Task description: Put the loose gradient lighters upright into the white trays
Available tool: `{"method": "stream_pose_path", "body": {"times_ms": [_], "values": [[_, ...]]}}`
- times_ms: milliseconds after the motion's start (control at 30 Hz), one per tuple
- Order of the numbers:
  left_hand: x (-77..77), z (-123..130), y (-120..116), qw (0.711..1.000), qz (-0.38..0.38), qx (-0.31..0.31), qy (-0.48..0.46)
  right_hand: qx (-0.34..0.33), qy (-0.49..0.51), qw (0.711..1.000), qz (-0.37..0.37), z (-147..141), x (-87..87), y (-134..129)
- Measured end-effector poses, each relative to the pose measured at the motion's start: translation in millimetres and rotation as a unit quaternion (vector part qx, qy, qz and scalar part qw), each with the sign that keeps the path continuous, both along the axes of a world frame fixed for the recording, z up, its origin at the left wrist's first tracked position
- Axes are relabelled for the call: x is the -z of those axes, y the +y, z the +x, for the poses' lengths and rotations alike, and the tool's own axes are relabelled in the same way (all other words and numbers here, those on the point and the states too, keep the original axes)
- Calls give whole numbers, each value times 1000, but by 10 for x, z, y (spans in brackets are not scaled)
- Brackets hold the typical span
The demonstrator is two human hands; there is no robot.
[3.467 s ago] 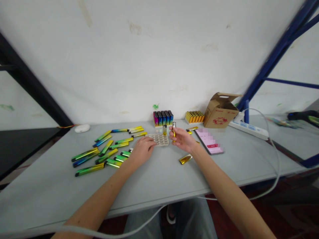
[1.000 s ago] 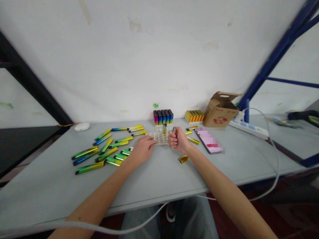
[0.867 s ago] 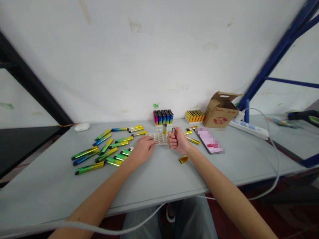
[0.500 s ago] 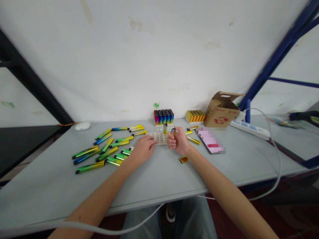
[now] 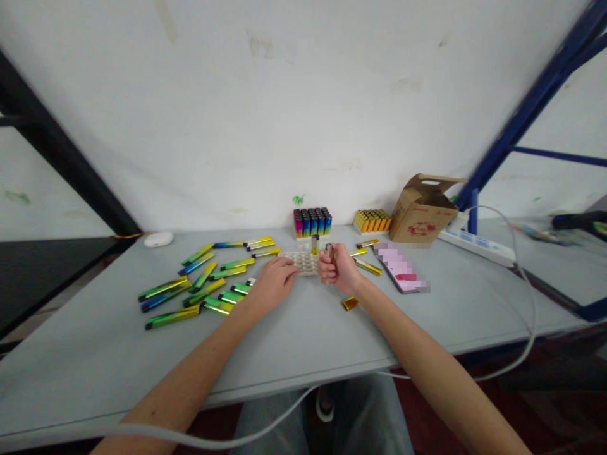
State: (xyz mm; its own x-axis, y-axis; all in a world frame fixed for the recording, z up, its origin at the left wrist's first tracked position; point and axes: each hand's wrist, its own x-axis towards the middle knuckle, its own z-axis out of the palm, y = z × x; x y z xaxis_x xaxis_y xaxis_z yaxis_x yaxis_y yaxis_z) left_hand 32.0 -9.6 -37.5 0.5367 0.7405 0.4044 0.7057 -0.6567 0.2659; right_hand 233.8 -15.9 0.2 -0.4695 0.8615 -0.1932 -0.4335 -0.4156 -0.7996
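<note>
A slim lighter with a shiny metal top stands roughly upright in the person's right hand, just beside the 3 o'clock end of a pale, shallow tray with rows of round hollows. The right fingers are curled tightly around its body, hiding most of it; whether the hand touches the tray cannot be told. A second lighter, see-through yellowish with a dark top, stands upright in the tray toward 1 o'clock. The left hand lies palm down, fingers loosely bent, tips on the tray's 9 o'clock edge; whether they grip it or only rest there is unclear.

At 12 o'clock from the tray stands a block of black-topped rainbow-coloured lighters; at 2 o'clock, a block of yellow-orange lighters, with an open brown cardboard box beyond. Shiny green, blue and yellow lighters lie scattered from 8 to 10 o'clock. At 3 o'clock are loose gold lighters, then a phone with a pink screen. One short gold piece lies between 4 and 5 o'clock.
</note>
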Motion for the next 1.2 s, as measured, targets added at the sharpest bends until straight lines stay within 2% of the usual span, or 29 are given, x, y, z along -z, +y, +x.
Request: {"method": "stream_pose_path", "body": {"times_ms": [267, 433, 633, 1000, 1100, 1200], "values": [[-2, -3, 5, 1000, 5, 5, 4, -23, 2, 1000, 12, 2, 48, 19], [-1, -4, 8, 1000, 9, 6, 11, -10, -12, 1000, 16, -30, 23, -12], [-26, 15, -14, 1000, 22, 2, 11, -1, 29, 998, 50, -38, 23, -34], [-57, 20, -31, 1000, 19, 15, 12, -61, 32, 996, 61, -22, 24, -49], [-57, 19, -32, 1000, 21, 14, 12, -40, 24, 996, 72, -37, 24, -47], [-49, 16, -30, 999, 25, 10, 19, 24, 1, 996, 90, -30, 42, -17]]}}
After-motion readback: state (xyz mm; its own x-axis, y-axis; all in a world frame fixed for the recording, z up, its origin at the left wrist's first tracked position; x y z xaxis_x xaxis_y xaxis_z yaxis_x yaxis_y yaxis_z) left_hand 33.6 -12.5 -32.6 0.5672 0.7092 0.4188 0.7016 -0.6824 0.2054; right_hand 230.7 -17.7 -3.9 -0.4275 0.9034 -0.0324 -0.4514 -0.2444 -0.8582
